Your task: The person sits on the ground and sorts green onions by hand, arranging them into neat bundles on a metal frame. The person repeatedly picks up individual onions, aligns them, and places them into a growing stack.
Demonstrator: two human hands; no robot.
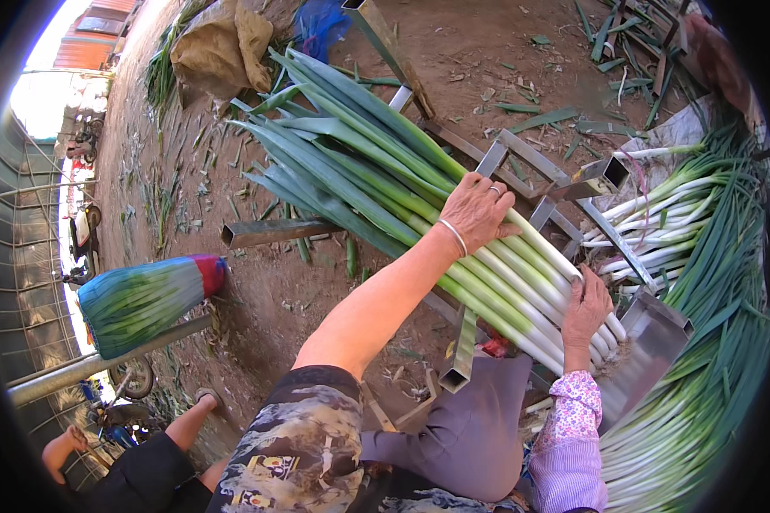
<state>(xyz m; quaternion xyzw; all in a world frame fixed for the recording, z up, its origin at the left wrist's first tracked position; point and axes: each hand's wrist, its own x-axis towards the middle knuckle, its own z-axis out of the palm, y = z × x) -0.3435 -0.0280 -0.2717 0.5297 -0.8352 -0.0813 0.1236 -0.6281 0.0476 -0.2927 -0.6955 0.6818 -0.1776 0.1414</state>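
A bundle of long green onions (pixel 417 224) lies slantwise across a frame of square metal tubing, leaves at upper left and white root ends at lower right. My left hand (pixel 478 211), wearing a ring and a bracelet, grips the stalks from above around mid-length. Closer to the roots, my right hand (pixel 585 304) holds the white ends, its thumb against an upper stalk. Below those ends is a sheet-metal end plate (pixel 641 359). The metal frame (pixel 539 173) shows around the bundle, with tube ends sticking out on both sides.
A large pile of green onions (pixel 712 308) lies along the right. At left, a netted bundle of onions (pixel 144 301) is near a metal pole (pixel 109 362). A tan sack (pixel 221 48) and blue netting (pixel 321 29) lie behind. Another person's legs (pixel 189 423) show at lower left.
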